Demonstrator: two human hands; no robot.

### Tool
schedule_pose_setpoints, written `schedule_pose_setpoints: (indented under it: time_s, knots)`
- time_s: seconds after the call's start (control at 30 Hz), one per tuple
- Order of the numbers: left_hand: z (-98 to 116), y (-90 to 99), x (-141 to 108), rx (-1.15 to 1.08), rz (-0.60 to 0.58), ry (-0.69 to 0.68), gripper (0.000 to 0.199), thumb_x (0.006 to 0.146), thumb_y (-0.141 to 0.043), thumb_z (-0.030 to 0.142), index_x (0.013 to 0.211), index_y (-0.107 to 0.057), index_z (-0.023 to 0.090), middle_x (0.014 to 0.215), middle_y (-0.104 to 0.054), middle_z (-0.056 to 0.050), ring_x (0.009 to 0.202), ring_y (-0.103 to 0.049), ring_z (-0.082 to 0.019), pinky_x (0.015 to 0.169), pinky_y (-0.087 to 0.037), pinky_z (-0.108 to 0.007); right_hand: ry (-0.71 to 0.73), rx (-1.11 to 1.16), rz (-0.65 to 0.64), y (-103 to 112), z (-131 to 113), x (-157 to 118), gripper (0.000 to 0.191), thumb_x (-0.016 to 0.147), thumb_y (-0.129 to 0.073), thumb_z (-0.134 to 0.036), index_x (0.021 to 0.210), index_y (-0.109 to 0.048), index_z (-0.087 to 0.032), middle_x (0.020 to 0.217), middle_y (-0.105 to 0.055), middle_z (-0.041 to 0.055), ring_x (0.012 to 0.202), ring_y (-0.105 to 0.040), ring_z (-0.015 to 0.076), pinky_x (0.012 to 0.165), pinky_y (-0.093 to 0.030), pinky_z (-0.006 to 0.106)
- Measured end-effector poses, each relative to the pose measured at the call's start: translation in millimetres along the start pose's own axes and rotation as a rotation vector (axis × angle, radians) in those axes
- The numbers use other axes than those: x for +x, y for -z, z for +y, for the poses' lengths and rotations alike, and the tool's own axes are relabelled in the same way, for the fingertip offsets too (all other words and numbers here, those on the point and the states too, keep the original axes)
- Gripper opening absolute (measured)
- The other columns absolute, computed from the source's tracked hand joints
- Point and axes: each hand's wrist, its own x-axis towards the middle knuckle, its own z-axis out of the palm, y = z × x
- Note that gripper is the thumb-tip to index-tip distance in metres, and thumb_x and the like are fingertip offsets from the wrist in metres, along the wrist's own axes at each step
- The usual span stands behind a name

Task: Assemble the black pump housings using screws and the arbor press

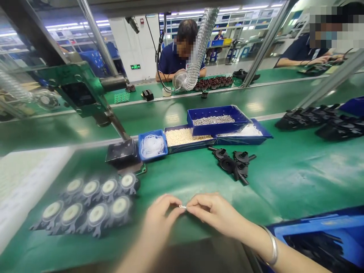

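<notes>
Near the front of the green bench, my left hand [163, 211] and my right hand [214, 209] meet fingertip to fingertip. Between them is a small, slim, whitish pin-like piece [182, 207], pinched at one end by each hand. Its exact make is too small to tell. To the left lie two rows of black housings [97, 215] with round cream discs in them. Beyond my right hand sits a cluster of black plastic pump covers [241, 165] with pipe stubs.
Behind my hands stand a blue bin of metal pins [217, 129], a bin of cream pieces [190, 146], a bin of white pieces [243, 140] and a tray of clear rings [153, 156]. A green press [82, 93] rises at left. A blue crate [315, 223] is at lower right. Co-workers sit opposite.
</notes>
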Motion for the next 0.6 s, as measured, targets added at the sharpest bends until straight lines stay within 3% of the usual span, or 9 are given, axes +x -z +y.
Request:
schedule_pose_setpoints:
  time_s: [0.2, 0.4, 0.5, 0.6]
  knots:
    - [0.1, 5.9, 2.2, 0.128, -0.091, -0.195, 0.009, 0.091, -0.061, 0.024, 0.085, -0.067, 0.023, 0.083, -0.072, 0.000, 0.080, -0.068, -0.016, 0.073, -0.051, -0.025, 0.012, -0.033, 0.006, 0.6, -1.2, -1.0, 0.029, 0.093, -0.057, -0.040, 0.085, -0.073, -0.018, 0.064, -0.055, -0.0016, 0.058, -0.045, 0.0105, 0.053, -0.032, 0.020]
    - [-4.6, 5.7, 4.3, 0.417, -0.132, -0.390, 0.015, 0.097, -0.051, 0.028, 0.098, -0.065, 0.021, 0.087, -0.072, -0.003, 0.082, -0.067, -0.018, 0.074, -0.052, -0.028, 0.014, -0.066, -0.001, 2.0, -3.4, -2.3, 0.024, 0.092, -0.057, -0.031, 0.078, -0.069, -0.017, 0.059, -0.049, -0.0036, 0.054, -0.041, 0.0089, 0.051, -0.031, 0.019]
    - [2.6, 4.1, 5.0, 0.484, -0.166, -0.501, 0.021, 0.100, -0.043, 0.025, 0.099, -0.064, 0.020, 0.084, -0.071, -0.003, 0.076, -0.066, -0.018, 0.071, -0.051, -0.029, 0.055, -0.107, 0.003, 1.6, -5.3, -1.8, 0.020, 0.092, -0.057, -0.027, 0.078, -0.067, -0.017, 0.061, -0.052, -0.0035, 0.055, -0.045, 0.0087, 0.053, -0.033, 0.018]
    - [12.1, 4.2, 6.2, 0.472, -0.200, -0.547, 0.031, 0.102, -0.034, 0.024, 0.100, -0.065, 0.022, 0.078, -0.070, -0.002, 0.069, -0.065, -0.017, 0.065, -0.052, -0.029, -0.028, -0.005, -0.057, 1.3, -9.5, -2.8, 0.017, 0.093, -0.057, -0.027, 0.081, -0.062, -0.017, 0.061, -0.055, -0.0038, 0.052, -0.048, 0.0082, 0.050, -0.036, 0.017]
